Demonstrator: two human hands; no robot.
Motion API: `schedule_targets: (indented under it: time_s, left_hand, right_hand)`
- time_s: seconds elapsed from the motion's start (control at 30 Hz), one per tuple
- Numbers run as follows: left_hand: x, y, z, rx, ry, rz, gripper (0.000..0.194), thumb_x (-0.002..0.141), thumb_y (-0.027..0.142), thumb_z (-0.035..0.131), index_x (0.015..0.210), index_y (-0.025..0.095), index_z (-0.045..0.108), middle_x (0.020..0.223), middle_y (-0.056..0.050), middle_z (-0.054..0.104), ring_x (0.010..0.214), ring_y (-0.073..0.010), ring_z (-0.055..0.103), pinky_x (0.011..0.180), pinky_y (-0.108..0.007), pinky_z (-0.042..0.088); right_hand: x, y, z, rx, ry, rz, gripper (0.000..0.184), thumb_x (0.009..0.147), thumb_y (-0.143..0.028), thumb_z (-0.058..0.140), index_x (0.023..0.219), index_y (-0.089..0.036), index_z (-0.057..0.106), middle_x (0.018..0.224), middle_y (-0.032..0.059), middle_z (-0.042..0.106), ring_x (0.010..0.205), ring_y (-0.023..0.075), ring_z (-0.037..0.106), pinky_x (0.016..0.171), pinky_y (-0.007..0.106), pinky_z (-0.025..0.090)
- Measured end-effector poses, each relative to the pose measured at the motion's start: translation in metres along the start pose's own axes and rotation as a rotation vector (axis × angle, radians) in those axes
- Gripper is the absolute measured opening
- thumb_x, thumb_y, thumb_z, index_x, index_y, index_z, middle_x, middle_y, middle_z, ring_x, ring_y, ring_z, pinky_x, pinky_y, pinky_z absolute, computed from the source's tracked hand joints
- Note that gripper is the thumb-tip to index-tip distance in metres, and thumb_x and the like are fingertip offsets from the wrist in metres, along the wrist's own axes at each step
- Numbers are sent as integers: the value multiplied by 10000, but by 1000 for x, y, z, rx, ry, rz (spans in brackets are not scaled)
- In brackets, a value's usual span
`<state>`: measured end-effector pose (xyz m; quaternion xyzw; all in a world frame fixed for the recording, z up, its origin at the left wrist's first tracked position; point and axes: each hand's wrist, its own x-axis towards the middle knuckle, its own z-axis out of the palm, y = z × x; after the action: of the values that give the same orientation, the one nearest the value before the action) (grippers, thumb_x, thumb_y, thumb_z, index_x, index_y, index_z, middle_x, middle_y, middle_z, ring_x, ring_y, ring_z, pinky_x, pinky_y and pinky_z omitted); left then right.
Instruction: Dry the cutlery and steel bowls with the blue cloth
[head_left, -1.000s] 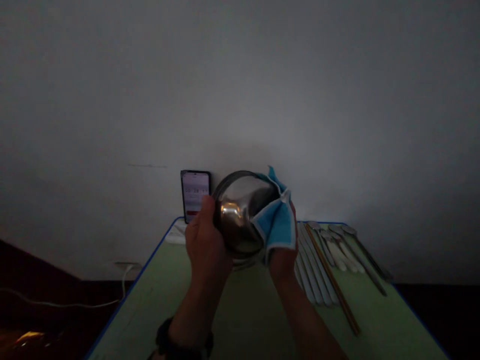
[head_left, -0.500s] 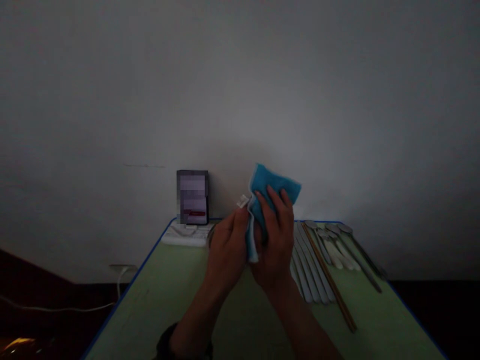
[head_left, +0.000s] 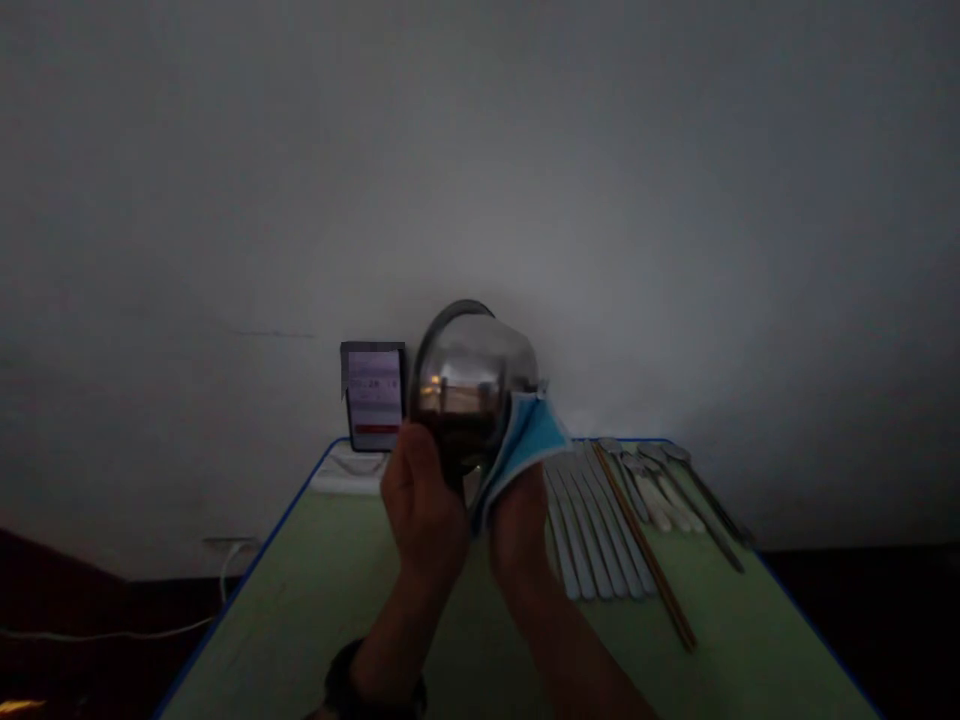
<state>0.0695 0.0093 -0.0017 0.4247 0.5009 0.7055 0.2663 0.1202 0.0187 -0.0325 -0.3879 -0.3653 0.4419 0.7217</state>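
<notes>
I hold a shiny steel bowl [head_left: 469, 385] up above the green table [head_left: 315, 620], its rounded underside turned toward me. My left hand [head_left: 424, 510] grips the bowl's lower left edge, fingers closed round it. My right hand [head_left: 517, 520] is closed on a blue cloth [head_left: 525, 440] and presses it against the bowl's lower right side. A dark wristband sits on my left wrist.
A lit phone [head_left: 373, 395] leans against the wall behind the bowl, with a white flat object [head_left: 349, 475] at its foot. Several knives [head_left: 592, 520], spoons [head_left: 660, 485] and a pair of chopsticks [head_left: 645, 550] lie in a row to the right. A cable [head_left: 217, 590] hangs off the left.
Half a second ago both hands bunched the cloth in front of the bowl and hid it. Now the bowl is raised and in view, with the cloth at its lower right.
</notes>
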Motion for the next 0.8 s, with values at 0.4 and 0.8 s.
schedule_targets:
  time_s: [0.4,0.8]
  left_hand:
    - [17,6,-15,603,-696,867,220,913,264,434,1050,230,603,912,-6,694,1033,-210,537,1072,-496,118]
    - [24,-10,-17,-75,-289,141,655,834,328,551,1399,320,219,1469,-50,277,1334,-264,264,1034,-440,339]
  right_hand:
    - [23,-71,-32,-62,1,-57,419,805,-537,418,1022,-210,567,920,53,630,836,186,604,721,332,489]
    - [45,-41,-58,-203,55,26,256,655,-337,677,821,-155,609,674,-19,615,620,141,538,644,293,429]
